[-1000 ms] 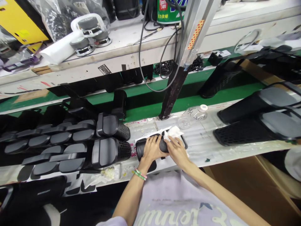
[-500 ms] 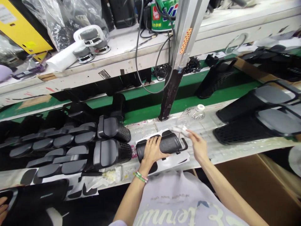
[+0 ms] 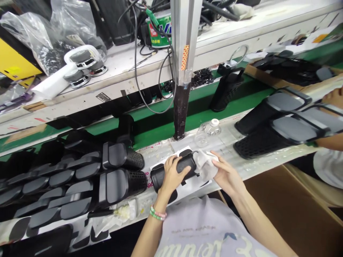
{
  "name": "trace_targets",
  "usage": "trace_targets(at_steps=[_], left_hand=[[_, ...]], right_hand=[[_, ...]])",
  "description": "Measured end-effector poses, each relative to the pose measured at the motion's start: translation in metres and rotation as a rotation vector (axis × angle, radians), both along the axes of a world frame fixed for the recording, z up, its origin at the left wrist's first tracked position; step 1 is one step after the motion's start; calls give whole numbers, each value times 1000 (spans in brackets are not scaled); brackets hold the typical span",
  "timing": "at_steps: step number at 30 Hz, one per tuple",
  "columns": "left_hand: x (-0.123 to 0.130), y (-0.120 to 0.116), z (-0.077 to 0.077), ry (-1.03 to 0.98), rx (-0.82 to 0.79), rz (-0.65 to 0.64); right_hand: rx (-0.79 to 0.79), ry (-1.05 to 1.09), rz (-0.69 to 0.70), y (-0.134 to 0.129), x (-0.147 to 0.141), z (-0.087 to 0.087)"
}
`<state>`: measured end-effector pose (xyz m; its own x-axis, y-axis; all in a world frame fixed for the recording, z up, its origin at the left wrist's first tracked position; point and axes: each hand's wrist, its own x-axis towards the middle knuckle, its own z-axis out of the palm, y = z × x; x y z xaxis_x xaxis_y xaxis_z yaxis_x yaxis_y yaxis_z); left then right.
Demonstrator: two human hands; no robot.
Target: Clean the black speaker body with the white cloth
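Centrally, one case [image 3: 157,177], likely stiff and slick, best held round its middle, clasped by left hand [image 3: 172,174], right hand [image 3: 228,175] pinching light cloth [image 3: 207,166].

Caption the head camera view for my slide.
Left hand on a black case, right hand holding a white cloth at its end.

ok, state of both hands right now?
Left hand: laid over the black case, thumb apart from fingers; whether it grips can't be told.
Right hand: closed, holding the crumpled white cloth at the case's end.
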<state>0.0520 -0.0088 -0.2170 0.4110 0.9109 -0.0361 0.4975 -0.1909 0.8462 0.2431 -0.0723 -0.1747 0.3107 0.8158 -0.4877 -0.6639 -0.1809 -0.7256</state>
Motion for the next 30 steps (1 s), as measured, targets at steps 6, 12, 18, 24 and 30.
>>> trace_targets(at_steps=[6,12,18,24,30], left_hand=[[28,-11,44,-513,-267,6],[23,-11,68,-733,-433,185],[17,-12,76,-765,-412,276],[5,-4,88,-703,-283,302],[5,-3,102,-757,-356,292]], right_hand=[[96,-26,165,-3,-11,32],[127,-40,173,-2,-16,47],[65,60,224,3,-25,44],[115,-107,246,5,-26,41],[120,-442,531,10,-22,29]])
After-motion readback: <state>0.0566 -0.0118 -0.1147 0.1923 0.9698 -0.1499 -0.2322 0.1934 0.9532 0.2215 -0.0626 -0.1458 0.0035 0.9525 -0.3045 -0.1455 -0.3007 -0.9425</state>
